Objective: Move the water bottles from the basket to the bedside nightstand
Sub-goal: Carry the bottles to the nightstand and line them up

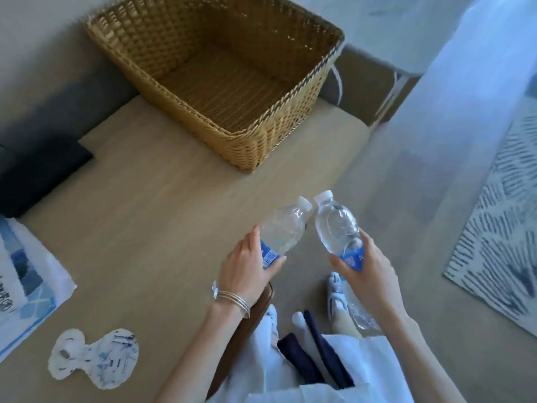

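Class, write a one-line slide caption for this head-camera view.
Left hand holds one bottle, right hand a second bottle, just in front of the woven basket on the wooden table.

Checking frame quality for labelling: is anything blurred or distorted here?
Head view: wide-angle distortion bows the tan woven wicker basket and pale wooden tabletop; the grey-and-white patterned rug smears near the edge; the clear blue-labelled water bottle in the left hand and the matching bottle in the right hand look fairly sharp; light soft, bluish.
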Demonstrator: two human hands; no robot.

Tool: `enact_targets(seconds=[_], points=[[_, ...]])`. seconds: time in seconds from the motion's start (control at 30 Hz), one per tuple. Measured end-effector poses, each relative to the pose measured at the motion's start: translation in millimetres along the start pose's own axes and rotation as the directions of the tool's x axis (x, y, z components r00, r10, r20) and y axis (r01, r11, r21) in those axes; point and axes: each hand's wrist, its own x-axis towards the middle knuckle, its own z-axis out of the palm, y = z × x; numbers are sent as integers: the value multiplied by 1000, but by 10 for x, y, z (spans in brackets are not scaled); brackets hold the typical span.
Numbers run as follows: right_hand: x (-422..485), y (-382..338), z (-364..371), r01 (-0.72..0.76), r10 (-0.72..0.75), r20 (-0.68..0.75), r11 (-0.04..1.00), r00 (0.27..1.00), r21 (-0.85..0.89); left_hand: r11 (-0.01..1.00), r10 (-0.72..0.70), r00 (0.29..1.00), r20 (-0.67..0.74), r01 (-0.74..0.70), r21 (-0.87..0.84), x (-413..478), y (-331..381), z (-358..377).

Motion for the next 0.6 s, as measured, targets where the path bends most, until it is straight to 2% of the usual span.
enact_targets(seconds=[0.17,0.33,0.43,0.6], points=[[-58,641,-535,-123,135,-130,988,982,96,975,224,973,53,-224,-9,288,923,249],[-20,1395,-1136,-270,278,-198,961,940,69,905,423,901,102,-426,13,509,1873,632],[100,1856,-1577,-333,336,-232,942,913,52,874,479,868,132,-486,19,624,2495,870],[423,2533,-2354,-359,347,-278,933,896,9,858,508,851,136,-513,5,802,3506,1184]])
